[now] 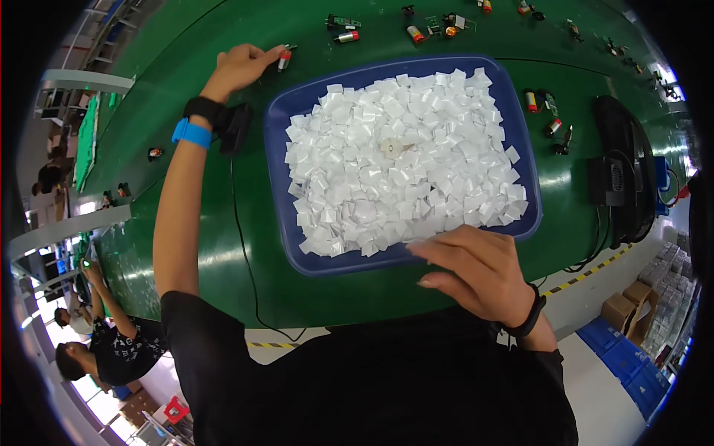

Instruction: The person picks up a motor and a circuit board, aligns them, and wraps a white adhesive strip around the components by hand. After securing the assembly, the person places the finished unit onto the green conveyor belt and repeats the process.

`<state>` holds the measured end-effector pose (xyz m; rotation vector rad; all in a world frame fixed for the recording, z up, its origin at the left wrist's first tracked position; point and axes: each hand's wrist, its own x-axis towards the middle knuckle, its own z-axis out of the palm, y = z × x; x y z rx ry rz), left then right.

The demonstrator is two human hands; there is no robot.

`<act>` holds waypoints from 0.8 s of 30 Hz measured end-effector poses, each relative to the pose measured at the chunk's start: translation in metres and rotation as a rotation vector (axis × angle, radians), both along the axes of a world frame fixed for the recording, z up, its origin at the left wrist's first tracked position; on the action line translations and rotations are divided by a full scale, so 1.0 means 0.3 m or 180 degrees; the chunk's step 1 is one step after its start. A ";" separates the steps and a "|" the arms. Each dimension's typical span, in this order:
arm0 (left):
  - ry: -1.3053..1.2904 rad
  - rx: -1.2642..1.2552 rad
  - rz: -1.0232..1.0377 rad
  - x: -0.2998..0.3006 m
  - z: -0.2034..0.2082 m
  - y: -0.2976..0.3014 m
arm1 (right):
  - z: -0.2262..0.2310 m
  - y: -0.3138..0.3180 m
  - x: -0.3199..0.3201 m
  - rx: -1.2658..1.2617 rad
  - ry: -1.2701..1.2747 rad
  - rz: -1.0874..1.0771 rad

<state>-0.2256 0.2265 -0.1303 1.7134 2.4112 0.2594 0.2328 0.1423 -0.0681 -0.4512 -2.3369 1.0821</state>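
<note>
My left hand (245, 67) reaches to the far left of the green table, its fingertips pinched on a small red-and-silver battery cell (284, 61). Over the near right rim of a blue tray (277, 186) is my right hand (480, 271), palm turned down. Its fingers and thumb are apart, slightly blurred, and nothing shows between them. Many small white square pieces (357, 149) fill the tray in a loose heap. On top of them, near the middle, rests a small beige piece (392, 149).
Along the far side lie a battery cell (346, 36), a circuit board (342, 22) and several small parts. More cells (531, 101) sit right of the tray, near a black device (610, 182). A black cable (242, 245) runs down the left. A co-worker (111, 349) is at lower left.
</note>
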 end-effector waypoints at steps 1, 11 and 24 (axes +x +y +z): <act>-0.0496 -0.0206 0.0193 0.036 0.023 0.006 | 0.012 -0.009 0.000 0.0040 -0.0014 0.0064; -0.2958 0.0698 -0.0475 0.479 0.314 -0.272 | 0.058 0.081 -0.102 -0.0178 0.0160 -0.0683; -0.2727 0.1484 -0.0517 0.801 0.272 -0.596 | 0.039 0.095 -0.063 0.0727 0.0087 0.0026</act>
